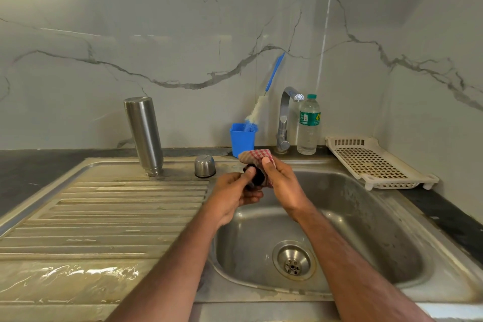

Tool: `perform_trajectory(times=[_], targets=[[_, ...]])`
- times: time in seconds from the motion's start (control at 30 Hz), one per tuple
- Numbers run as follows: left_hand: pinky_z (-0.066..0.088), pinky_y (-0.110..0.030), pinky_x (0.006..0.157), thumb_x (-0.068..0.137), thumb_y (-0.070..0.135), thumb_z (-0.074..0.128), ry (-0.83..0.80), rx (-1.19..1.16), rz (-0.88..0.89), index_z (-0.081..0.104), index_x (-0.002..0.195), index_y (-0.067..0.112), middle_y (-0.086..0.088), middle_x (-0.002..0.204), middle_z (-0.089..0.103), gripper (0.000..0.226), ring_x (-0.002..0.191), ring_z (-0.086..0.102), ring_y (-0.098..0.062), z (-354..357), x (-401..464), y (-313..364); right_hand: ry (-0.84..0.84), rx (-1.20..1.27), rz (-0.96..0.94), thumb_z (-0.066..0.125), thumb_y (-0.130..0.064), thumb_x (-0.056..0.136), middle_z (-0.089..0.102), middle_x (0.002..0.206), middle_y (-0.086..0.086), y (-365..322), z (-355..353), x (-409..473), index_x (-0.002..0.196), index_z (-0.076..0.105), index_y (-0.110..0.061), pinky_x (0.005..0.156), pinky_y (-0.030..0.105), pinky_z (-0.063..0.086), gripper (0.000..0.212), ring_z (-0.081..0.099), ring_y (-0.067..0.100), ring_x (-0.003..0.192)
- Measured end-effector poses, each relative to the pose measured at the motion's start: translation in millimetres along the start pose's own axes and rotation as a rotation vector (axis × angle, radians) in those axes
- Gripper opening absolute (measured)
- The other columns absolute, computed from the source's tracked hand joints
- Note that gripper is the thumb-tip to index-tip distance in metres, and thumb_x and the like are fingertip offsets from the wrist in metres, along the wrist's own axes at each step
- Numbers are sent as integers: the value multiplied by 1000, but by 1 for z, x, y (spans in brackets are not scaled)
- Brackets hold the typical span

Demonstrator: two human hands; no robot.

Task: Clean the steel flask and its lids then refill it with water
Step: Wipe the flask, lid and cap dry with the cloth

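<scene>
Over the sink basin [366,230] both hands meet: the left hand [232,195] grips a small black inner lid [257,176] while the right hand [281,181] pinches a red checked cloth [254,156] against it. The steel flask [143,133] stands upside down on the far drainboard [104,204] (tilted slightly), with its steel cap [205,166] just right of it, near the blue cup [241,138] holding a bottle brush [264,97]

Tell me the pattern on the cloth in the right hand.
Red-and-white checks on the cloth, seen in the head view.
</scene>
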State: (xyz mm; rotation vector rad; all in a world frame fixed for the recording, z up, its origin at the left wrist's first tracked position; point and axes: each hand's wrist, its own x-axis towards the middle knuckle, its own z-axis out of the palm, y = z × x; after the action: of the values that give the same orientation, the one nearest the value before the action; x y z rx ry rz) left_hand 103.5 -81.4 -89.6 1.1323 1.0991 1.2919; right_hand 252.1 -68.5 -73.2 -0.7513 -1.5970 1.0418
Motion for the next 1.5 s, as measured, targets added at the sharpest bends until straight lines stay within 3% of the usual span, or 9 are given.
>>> perform_trajectory(times=[0.17, 0.33, 0.5, 0.7, 0.9, 1.13, 1.3, 1.4, 1.5], targets=[[53, -15, 88, 78, 21, 87, 49, 575, 484, 68, 122, 18, 6, 109, 73, 48, 100, 68, -4, 1, 4, -7, 170, 191, 333, 37, -38, 109, 76, 106, 9, 6, -3, 4, 112, 69, -21, 84, 41, 61, 36, 73, 24, 103], [48, -11, 91, 80, 14, 86, 206, 650, 668, 61, 125, 18, 9, 111, 66, 52, 103, 62, 2, 3, 6, -4, 187, 200, 450, 38, -40, 109, 78, 104, 10, 11, -1, 6, 114, 72, -17, 95, 51, 57, 42, 73, 28, 104], [43, -12, 84, 79, 15, 87, 395, 578, 526, 62, 123, 15, 9, 109, 64, 51, 98, 59, 4, -8, 14, -5, 260, 129, 370, 41, -36, 109, 78, 95, 2, 6, -2, 5, 107, 72, -18, 71, 30, 53, 36, 73, 17, 93], [54, -34, 94, 82, 14, 83, 324, 281, 327, 65, 120, 22, 5, 117, 67, 43, 109, 64, -14, -11, 14, -6, 387, 264, 468, 58, -39, 101, 76, 102, 5, 10, -8, 5, 110, 69, -22, 87, 45, 59, 22, 71, 23, 99], [60, -30, 86, 81, 10, 84, 203, 177, 302, 70, 113, 16, 2, 108, 74, 36, 104, 71, -15, -3, 13, -12, 270, 63, 309, 62, -28, 100, 77, 101, 3, 14, 8, 5, 110, 73, -24, 87, 49, 61, 15, 74, 23, 99], [60, -42, 90, 85, 16, 81, 367, 242, 272, 71, 111, 19, 3, 102, 77, 28, 97, 73, -11, -17, 17, -10, 68, 48, 276, 54, -34, 104, 77, 105, -4, 3, 13, -4, 114, 69, -30, 77, 22, 56, 19, 72, 10, 99], [59, -29, 83, 87, 17, 79, 235, 189, 285, 70, 108, 27, 6, 105, 76, 25, 98, 72, -7, -15, 11, -1, 188, 97, 371, 50, -38, 105, 75, 108, 0, 5, 8, 0, 121, 67, -26, 85, 34, 58, 26, 70, 17, 102], [55, -33, 73, 87, 22, 77, 244, -16, 239, 70, 110, 17, -3, 107, 77, 24, 96, 73, -18, -11, 8, 5, 303, 67, 467, 50, -39, 105, 72, 112, 3, 9, -3, 3, 124, 65, -22, 93, 43, 57, 29, 66, 20, 104], [51, -35, 67, 82, 33, 75, 52, -199, 106, 69, 107, 11, -10, 101, 75, 33, 89, 69, -21, -11, 3, 9, 307, 176, 558, 52, -40, 104, 73, 112, 10, 11, -12, 3, 123, 63, -17, 96, 51, 56, 33, 69, 27, 106]])
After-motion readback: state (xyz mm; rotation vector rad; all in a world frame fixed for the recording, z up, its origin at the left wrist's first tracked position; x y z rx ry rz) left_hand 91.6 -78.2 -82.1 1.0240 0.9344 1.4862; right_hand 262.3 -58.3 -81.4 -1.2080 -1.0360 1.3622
